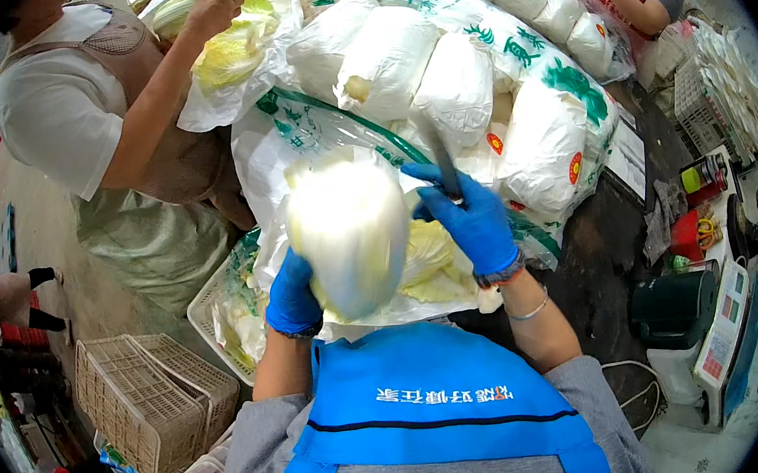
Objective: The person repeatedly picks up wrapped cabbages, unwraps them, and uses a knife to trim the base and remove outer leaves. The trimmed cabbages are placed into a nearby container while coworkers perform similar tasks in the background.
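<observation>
Blue gloves cover both of my hands. My left hand [293,294] holds a pale napa cabbage [350,240] up in front of my blue apron. A knife [441,152] is gripped in my right hand [468,216], its blurred blade pointing away from me. Beneath the cabbage lie loose yellow-green cabbage leaves [434,262] on white wrapping. Just beyond my hands, several white-wrapped bundles [457,87] rest in a large clear plastic bag with green print.
Another person [68,96] handles cabbage at left; a gloved co-worker [640,3] is at upper right. A white basket [210,326] of leaf scraps and empty crates [139,411] stand left. At right are a dark green container [675,308] and a scale [723,330].
</observation>
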`<state>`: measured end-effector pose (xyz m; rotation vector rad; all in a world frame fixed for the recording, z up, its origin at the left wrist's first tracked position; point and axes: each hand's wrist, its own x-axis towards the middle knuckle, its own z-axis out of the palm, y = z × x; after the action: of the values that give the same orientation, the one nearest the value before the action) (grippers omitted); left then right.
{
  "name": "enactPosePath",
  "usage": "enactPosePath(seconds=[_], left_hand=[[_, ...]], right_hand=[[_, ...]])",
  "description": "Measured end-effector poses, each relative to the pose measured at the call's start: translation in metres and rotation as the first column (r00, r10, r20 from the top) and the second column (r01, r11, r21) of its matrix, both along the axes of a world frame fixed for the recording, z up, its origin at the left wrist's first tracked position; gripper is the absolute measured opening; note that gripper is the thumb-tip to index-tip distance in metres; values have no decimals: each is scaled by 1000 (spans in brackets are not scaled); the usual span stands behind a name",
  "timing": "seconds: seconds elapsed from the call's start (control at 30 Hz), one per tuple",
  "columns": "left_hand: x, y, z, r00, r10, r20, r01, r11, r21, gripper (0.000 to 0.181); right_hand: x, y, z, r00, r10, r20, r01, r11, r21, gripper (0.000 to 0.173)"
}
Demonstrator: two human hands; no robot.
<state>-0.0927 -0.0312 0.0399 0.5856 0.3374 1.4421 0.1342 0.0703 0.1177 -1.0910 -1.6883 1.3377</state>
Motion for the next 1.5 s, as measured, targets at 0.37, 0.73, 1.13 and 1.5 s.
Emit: enactPosePath(seconds=[0.37, 0.73, 1.13, 1.5], left_hand=[[5, 36, 49, 927, 151, -344, -155, 988, 16, 74], [24, 13, 18, 981, -59, -183, 16, 973, -230, 99], [31, 22, 9, 938, -191, -288, 125, 964, -233, 71], [29, 26, -4, 942, -127, 311, 188, 966, -176, 92]], right_hand=[[-2, -17, -46, 730, -76, -679, -358, 804, -475, 69], [-12, -31, -73, 697, -109, -709, -454, 698, -553, 66], [-15, -34, -77, 375, -134, -917, -663, 653, -366, 47], [-8, -21, -36, 993, 104, -62, -122, 874, -470, 37]])
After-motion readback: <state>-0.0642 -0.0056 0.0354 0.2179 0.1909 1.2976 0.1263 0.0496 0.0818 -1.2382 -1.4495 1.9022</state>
